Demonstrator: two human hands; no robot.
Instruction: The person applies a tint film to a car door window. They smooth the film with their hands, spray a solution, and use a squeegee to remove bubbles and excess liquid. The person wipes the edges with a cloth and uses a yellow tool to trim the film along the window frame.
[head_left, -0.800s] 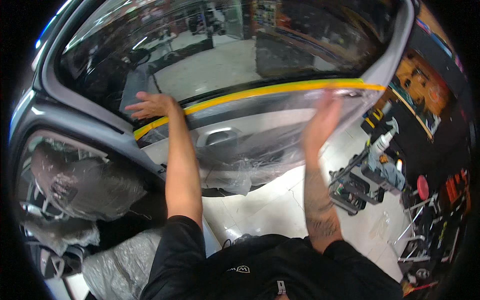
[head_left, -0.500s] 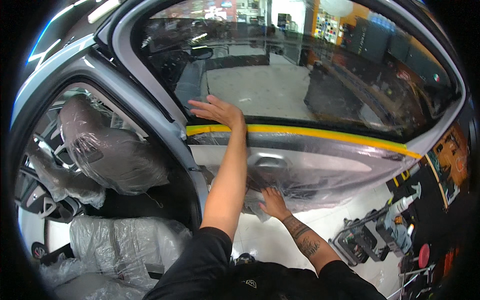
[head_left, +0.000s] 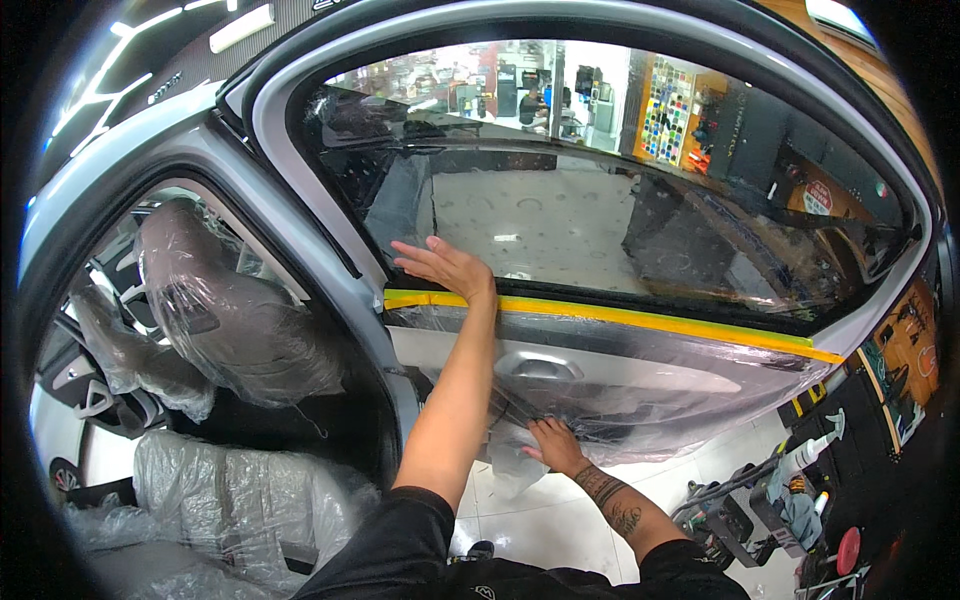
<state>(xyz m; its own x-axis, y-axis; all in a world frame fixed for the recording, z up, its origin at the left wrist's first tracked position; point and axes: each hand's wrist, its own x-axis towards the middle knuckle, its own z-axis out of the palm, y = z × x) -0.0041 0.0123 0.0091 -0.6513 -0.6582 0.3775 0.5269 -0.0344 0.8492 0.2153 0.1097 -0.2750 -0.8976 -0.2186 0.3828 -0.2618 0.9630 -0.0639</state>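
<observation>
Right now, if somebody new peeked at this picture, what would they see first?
Probably the bright yellow tape running along the bottom of the car door's window, with crinkly clear plastic sheet hanging below it over the door. The left hand lies flat on the glass just above the tape, and the right hand presses the plastic lower down. Left of the door, the car seats are wrapped in plastic too.

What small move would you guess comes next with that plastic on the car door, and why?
Probably the right hand pulls the plastic sheet flatter: it hangs creased below the yellow tape, while the left hand rests on the window glass.
</observation>
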